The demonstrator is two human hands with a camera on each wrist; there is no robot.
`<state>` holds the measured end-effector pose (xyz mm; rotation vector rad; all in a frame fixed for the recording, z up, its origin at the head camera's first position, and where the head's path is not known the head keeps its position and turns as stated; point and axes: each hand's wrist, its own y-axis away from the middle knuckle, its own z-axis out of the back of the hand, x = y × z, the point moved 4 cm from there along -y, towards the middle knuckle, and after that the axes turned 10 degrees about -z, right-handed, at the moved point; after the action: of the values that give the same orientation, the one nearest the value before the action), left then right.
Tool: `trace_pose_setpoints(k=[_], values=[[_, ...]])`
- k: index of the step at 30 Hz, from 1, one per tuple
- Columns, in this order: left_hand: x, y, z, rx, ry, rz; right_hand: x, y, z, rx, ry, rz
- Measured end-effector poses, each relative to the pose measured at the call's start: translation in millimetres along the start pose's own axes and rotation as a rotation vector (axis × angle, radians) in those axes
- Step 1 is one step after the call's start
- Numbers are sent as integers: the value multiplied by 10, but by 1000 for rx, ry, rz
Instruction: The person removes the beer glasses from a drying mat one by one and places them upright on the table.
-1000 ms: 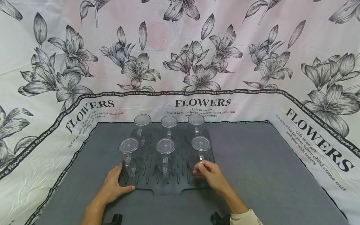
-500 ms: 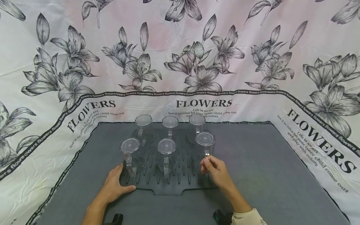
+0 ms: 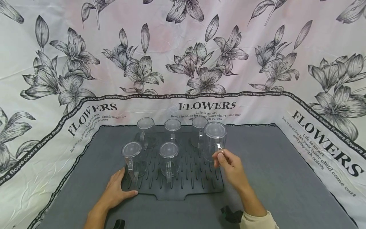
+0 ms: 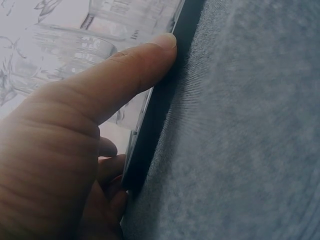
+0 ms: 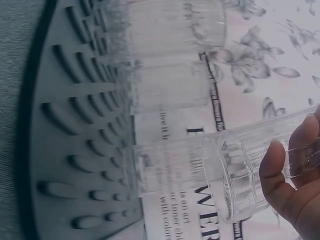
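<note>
Nearby, our left hand (image 3: 115, 187) spreads thumb from fingers at one corner of the mat (image 3: 170, 194); our right hand (image 3: 233, 167) pinches a raised glass mug (image 3: 215, 131) by its handle (image 3: 219, 146) near the mat's right edge, tabletop (image 3: 271, 168) stretching rightward. Beyond, cloth (image 3: 257, 109) reads "FLOWERS" and "Life is an art".

Staged tabletop setting: grey work surface (image 3: 274, 171), flower-printed cloth (image 3: 183, 68) hung behind and alongside.
</note>
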<state>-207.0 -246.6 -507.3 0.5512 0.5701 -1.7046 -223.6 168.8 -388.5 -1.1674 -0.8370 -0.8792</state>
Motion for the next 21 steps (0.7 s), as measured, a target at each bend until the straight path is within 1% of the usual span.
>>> trace_pose_setpoints(k=[4,12,17,21], values=[[1,6,-1,-7,5,-6,80,0,44,-27,12,32],[-14,27,10,-10,4,-21,188,-7,105,-52,21,120],[-21,25,15,-10,-6,-24,296,0,142,-123,16,197],[-17,19,8,-4,-3,-15,367,19,179,-169,-9,283]])
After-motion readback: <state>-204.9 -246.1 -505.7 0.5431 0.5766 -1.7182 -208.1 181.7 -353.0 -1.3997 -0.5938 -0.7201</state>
